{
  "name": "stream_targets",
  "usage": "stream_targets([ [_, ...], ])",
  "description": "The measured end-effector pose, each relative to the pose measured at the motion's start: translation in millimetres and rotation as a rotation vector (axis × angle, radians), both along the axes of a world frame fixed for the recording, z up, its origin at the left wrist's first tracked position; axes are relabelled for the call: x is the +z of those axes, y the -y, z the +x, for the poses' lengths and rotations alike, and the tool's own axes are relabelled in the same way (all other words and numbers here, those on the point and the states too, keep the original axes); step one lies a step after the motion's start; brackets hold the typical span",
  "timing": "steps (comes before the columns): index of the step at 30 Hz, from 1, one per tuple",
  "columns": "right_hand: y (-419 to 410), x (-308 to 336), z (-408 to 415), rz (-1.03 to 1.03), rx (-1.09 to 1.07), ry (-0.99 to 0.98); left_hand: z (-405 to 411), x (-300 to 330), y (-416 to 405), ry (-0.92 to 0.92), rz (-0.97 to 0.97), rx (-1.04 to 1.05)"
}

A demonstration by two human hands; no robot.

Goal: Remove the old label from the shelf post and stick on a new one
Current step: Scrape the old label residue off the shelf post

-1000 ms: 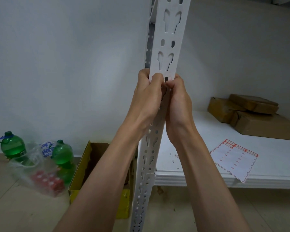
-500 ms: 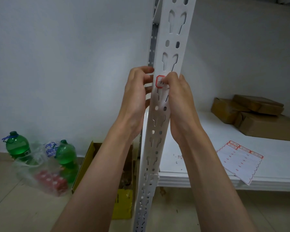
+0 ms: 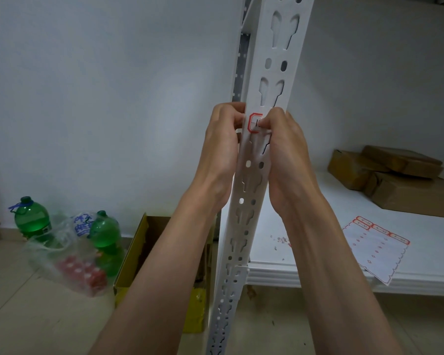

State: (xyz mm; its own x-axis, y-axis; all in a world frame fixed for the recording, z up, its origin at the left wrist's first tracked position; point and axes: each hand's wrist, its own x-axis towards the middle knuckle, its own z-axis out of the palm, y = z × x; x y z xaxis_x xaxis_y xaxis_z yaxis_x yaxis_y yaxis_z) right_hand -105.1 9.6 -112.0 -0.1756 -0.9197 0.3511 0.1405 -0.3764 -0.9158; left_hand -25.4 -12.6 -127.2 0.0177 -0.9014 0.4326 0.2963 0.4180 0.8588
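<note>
Plain white wall (image 3: 100, 98) behind, beige tiled floor (image 3: 16, 316) below; the white perforated shelf post (image 3: 251, 201) runs top to bottom through the middle of the head view. Red-bordered label (image 3: 254, 123) sits on the post's front face, just under a keyhole slot, its right part hidden by fingers. Left hand (image 3: 222, 149) is curled around the post's left edge beside the label, gripping it. Right hand (image 3: 285, 149) is curled at the post's right edge, its fingertips (image 3: 265, 122) bent onto the label; whether they pinch it or only press on it can't be told. Right of the post: white shelf (image 3: 318, 278) carrying a label sheet (image 3: 374, 249) at its front edge and brown boxes (image 3: 400, 175) further back. Left of the post, on the floor: yellow carton (image 3: 136, 265), two green bottles (image 3: 31, 221), clear plastic bag (image 3: 62, 260).
</note>
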Motion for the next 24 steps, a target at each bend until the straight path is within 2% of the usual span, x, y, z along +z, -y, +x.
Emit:
stream_targets([
  [24,-1.0,-1.7,-1.2,-0.001,-0.006,-0.011,-1.3,-1.3,-2.1,-0.021,0.03,-0.012],
])
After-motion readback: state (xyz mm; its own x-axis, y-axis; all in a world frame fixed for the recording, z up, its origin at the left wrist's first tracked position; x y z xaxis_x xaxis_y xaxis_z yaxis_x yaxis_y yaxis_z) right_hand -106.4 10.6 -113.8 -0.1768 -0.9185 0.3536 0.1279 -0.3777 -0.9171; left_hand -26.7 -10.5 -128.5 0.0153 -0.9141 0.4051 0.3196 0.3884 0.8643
